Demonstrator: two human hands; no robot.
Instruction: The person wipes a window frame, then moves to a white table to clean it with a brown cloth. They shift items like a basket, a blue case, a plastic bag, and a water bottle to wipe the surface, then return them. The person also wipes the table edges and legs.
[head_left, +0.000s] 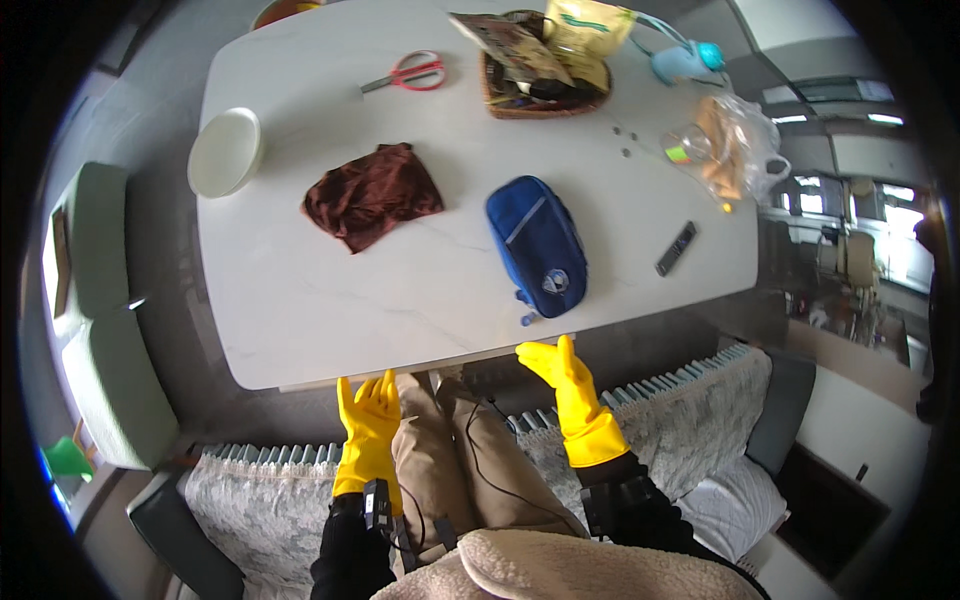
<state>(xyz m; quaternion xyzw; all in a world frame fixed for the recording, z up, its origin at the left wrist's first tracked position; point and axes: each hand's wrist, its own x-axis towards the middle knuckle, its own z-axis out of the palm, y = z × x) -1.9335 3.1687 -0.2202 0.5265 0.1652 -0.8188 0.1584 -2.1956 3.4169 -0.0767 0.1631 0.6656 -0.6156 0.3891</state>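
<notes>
My left hand (367, 420), in a yellow rubber glove, is held just off the table's front edge with its fingers apart and nothing in it. Gloved the same way, my right hand (566, 394) is raised near that edge, thumb apart from the fingers, and holds nothing. The closest thing to it is a blue zippered pouch (536, 247) with a round white emblem, lying flat on the white marbled table (315, 315). Left of the pouch lies a crumpled dark brown cloth (375, 196). To the pouch's right is a dark remote control (676, 248).
Red-handled scissors (417, 73) and a wicker basket (544, 112) of packets stand farther back. A white bowl (225, 154) sits at the left edge. On the right are a light blue bottle (679, 64), a clear plastic bag (754, 150) and a clear container (686, 142). A covered sofa (675, 427) is behind me.
</notes>
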